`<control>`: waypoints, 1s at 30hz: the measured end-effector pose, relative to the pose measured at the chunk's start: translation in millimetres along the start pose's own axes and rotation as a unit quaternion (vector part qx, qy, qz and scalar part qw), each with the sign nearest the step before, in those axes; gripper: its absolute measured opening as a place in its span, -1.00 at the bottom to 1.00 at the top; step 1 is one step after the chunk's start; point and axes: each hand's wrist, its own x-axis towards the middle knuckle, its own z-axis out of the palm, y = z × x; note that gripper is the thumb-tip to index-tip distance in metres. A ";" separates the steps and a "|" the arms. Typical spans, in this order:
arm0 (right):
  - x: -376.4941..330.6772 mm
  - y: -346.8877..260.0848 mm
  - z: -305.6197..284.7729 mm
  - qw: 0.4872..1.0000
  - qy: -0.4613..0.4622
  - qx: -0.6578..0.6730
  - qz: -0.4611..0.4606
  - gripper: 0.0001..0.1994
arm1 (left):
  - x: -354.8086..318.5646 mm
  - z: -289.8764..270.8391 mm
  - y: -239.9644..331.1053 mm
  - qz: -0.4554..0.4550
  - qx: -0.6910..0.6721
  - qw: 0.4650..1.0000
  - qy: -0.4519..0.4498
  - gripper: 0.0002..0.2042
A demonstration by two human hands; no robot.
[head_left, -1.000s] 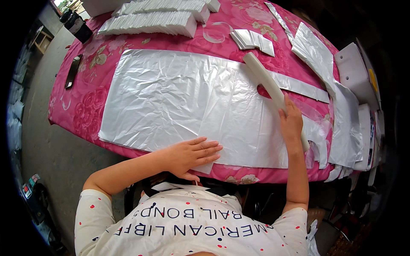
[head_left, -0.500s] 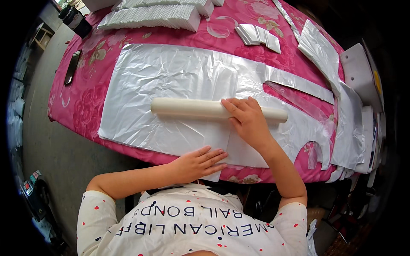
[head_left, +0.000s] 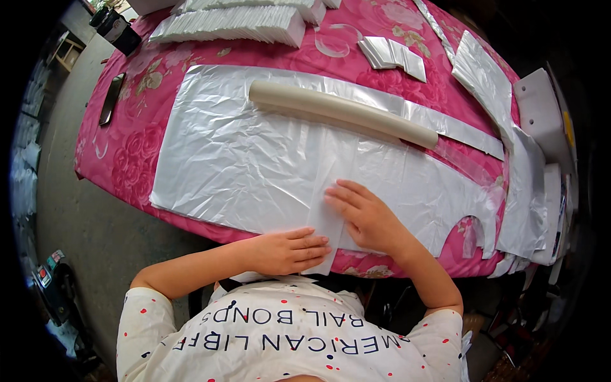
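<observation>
1. Head view, hands: the left hand [head_left: 289, 249] lies flat, fingers together and pointing right, at the near edge of the plastic sheet [head_left: 254, 159]. The right hand [head_left: 363, 213] lies just beside it, fingers spread a little and pointing left and far, pressing the same sheet. Neither hand is closed on anything; both seem to pin down a narrow folded strip [head_left: 328, 216] of the film that runs between them toward the table edge, probably to keep it flat and creased.

2. Sheet: thin, pale, glossy film, wrinkled all over, spread across most of the table [head_left: 127, 165]. Its right end is cut into curved notches like bag handles, and it overhangs the near edge slightly.

3. Roller [head_left: 344, 113]: a long cream tube, smooth and stiff, lying slantwise on the far part of the sheet, well apart from both hands. Lying there, it likely weighs the film down.

4. Table: covered in pink cloth with a rose pattern, soft and matte against the shiny film.

5. Far side: a stack [head_left: 235, 24] of folded white bags at far left; a few small folded pieces [head_left: 391, 54] lie far right.

6. Right: more film drapes over the table's right edge near a white box [head_left: 541, 114].

7. Left: a dark flat phone [head_left: 111, 99] rests on the cloth, clear of the sheet.
</observation>
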 end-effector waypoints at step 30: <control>25.6 7.3 -8.0 0.843 0.043 0.306 0.441 -0.73 | 39.9 -9.6 -18.4 -0.324 -0.014 0.938 0.125 -0.22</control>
